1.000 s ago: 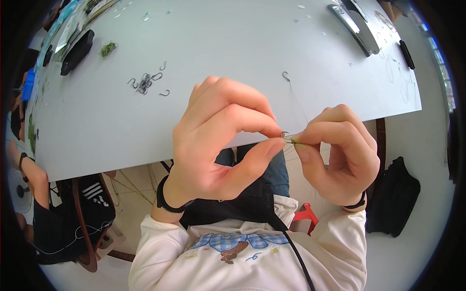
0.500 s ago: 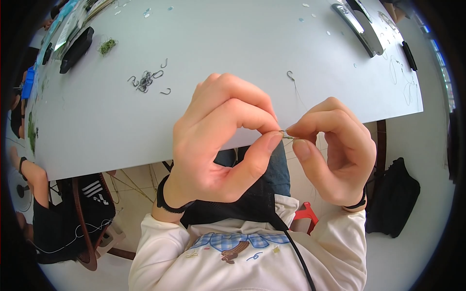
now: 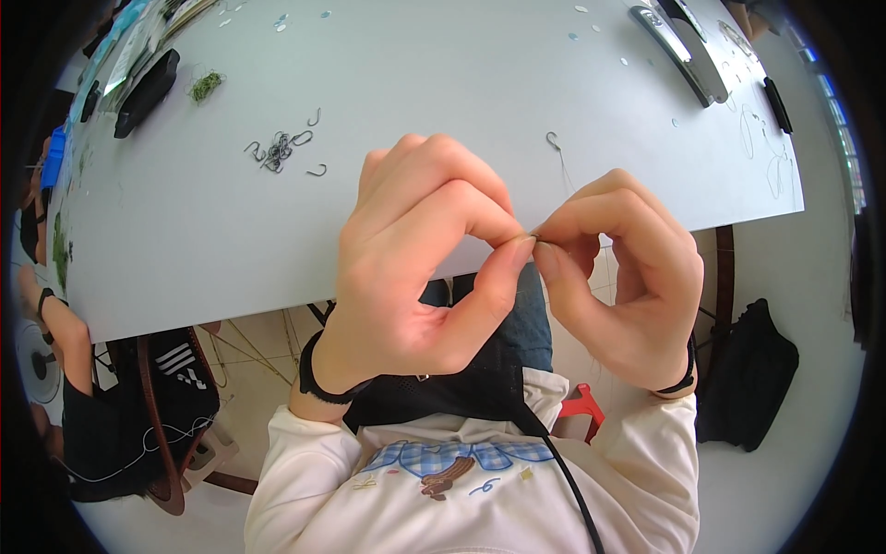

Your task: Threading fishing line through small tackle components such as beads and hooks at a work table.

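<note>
Because the small dark piece [image 3: 535,239] is almost hidden where the left hand [image 3: 388,268] and right hand [image 3: 660,277] meet, by the near edge of the table [image 3: 203,231], feel probably matters more than sight. Each makes a narrow thumb-and-forefinger pinch on it, though which bears more of it cannot be told. A firm left pinch with small, gentle right-hand moves would likely serve best, and the thin line [image 3: 562,164] from the hook [image 3: 554,140] lying farther off, on the right, should run free of snags.
</note>
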